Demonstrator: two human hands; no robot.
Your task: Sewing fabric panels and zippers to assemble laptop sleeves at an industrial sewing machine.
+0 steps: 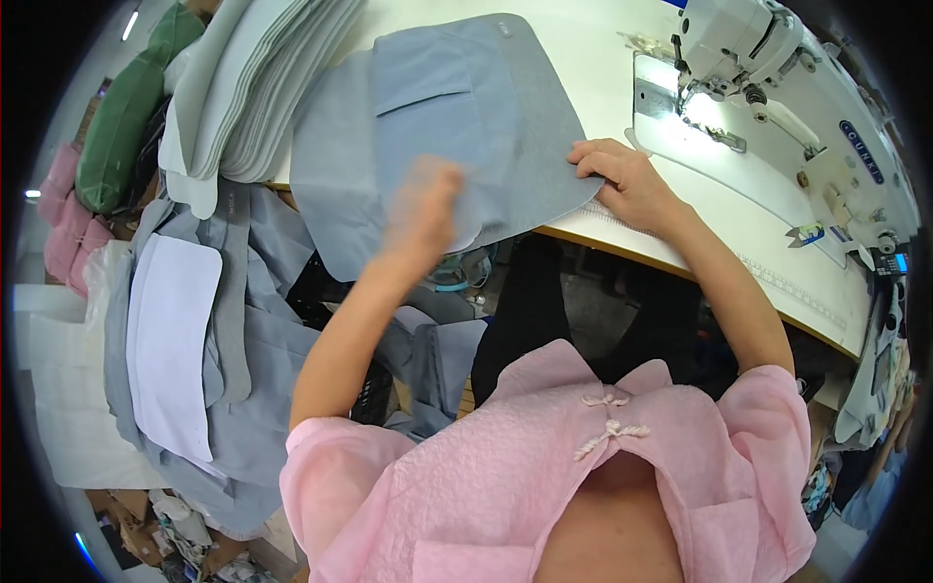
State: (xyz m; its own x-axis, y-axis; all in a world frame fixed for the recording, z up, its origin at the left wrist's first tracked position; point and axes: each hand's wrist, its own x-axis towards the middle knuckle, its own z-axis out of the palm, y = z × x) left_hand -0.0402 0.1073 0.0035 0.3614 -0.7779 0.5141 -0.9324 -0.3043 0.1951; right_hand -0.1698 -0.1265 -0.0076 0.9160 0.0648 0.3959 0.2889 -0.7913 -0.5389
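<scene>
A blue-grey fabric piece (418, 126) with a slit like a pocket opening lies on the white table, with a smooth grey panel (554, 126) along its right side. My right hand (627, 185) pinches the lower right corner of the grey panel, fingers on top and thumb near the edge. Over the lower left part of the fabric, my left hand (426, 209) is smeared by motion, so its fingers cannot be made out. Beneath it, a bit of white edge (465, 243) shows at the near side of the fabric.
A thick stack of pale grey cut pieces (258, 87) stands at the table's far left. To the right is a lit sewing machine (748, 58). Small thread snips (805, 236) lie near a ruler scale (792, 287). White panels (175, 340) rest on grey cloth at left.
</scene>
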